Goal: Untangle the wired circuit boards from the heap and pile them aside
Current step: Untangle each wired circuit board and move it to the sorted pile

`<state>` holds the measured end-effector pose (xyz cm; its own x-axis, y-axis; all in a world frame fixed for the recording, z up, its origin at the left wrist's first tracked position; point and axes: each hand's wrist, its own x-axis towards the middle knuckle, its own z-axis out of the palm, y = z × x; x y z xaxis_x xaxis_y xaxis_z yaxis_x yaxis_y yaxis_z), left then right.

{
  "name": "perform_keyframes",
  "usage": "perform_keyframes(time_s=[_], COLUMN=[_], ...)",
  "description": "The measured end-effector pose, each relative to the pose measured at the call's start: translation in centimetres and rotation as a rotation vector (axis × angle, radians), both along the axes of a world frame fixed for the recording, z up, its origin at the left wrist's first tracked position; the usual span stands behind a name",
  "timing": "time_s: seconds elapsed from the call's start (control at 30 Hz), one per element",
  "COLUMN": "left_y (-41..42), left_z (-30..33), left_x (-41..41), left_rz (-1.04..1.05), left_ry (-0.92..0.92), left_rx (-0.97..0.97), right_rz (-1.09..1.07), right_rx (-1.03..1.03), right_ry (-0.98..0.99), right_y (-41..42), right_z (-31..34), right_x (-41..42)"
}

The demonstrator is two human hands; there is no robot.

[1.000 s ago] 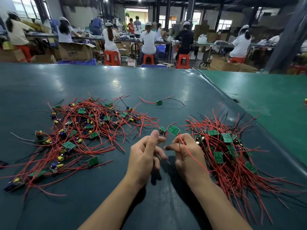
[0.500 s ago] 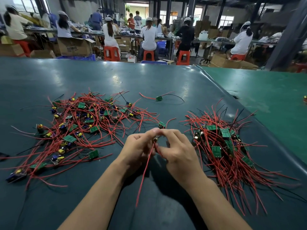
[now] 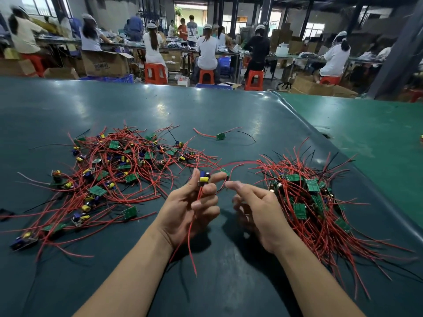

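Workshop bench, dark green mat [image 3: 206, 115]; seated workers far behind. Heap [image 3: 114, 170] lies left, sorted pile [image 3: 309, 202] right, stray board [image 3: 220, 136] far centre. Left hand [image 3: 190, 209] pinches board [image 3: 203, 179] between thumb and forefinger, between heap and pile, above mat. Red lead [image 3: 191, 239] hangs toward near edge; long axis near-far. Right hand [image 3: 258, 209] loosely curled, seems to pinch thin wire at fingertip; not sure. Advice: draw leads free slowly, keep board steady, then lay wires parallel with pile.

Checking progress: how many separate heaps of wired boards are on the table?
2: tangled heap left of the hands, sorted pile by the right hand. Other boards lie loose.
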<state>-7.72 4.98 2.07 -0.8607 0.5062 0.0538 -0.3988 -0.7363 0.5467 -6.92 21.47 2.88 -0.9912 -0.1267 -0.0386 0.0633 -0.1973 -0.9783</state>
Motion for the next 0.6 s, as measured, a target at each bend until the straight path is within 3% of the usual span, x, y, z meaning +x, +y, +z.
perform_keyframes(time_s=[0.13, 0.47, 0.6], left_y=[0.67, 1.1, 0.84], left_z=[0.14, 0.08, 0.0], left_x=[0.27, 0.92, 0.97], left_rz=[-0.039, -0.144, -0.23], left_ry=[-0.006, 0.047, 0.098], left_rx=[-0.152, -0.375, -0.345], right_rz=[0.098, 0.091, 0.091], right_rx=[-0.053, -0.076, -0.099], right_ry=[0.112, 0.015, 0.013], right_y=[-0.04, 0.27, 0.4], right_z=[-0.17, 0.04, 0.23], right_x=[0.37, 0.22, 0.18])
